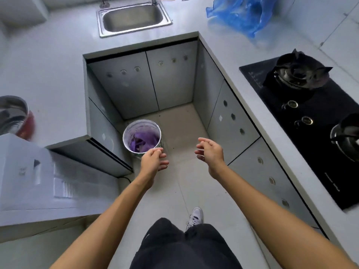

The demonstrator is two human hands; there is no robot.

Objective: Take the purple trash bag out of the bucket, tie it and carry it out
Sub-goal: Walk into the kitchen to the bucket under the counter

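Task status: at the start, by my reading. The purple trash bag (142, 141) sits inside the bucket (127, 133), crumpled low against the bottom rather than folded over the rim. Not lifted, not tied, not carried. All three steps are left.

Bucket position: on the floor, far left corner of the aisle, just beside the left cabinet.

Left hand (153, 162): stretched out over the near rim of the bucket, fingers loosely curled, grip released, holding nothing. Contact with the rim cannot be told from this view; probably above it.

Right hand (209, 152): out over bare floor to the right of the bucket, well apart from it, fingers half curled, grip released, empty.

Counts:
- buckets: one
- purple bags: one
- blue plastic bags (242, 15): one, on the far right worktop (58, 61)
- sinks (134, 18): one, far, set in the worktop
- hobs (303, 121): one, right; two burners in view
- shoes (195, 217): one visible, near

Next requirement, as a judgement: reach down into the bucket and gather the bag's edge.
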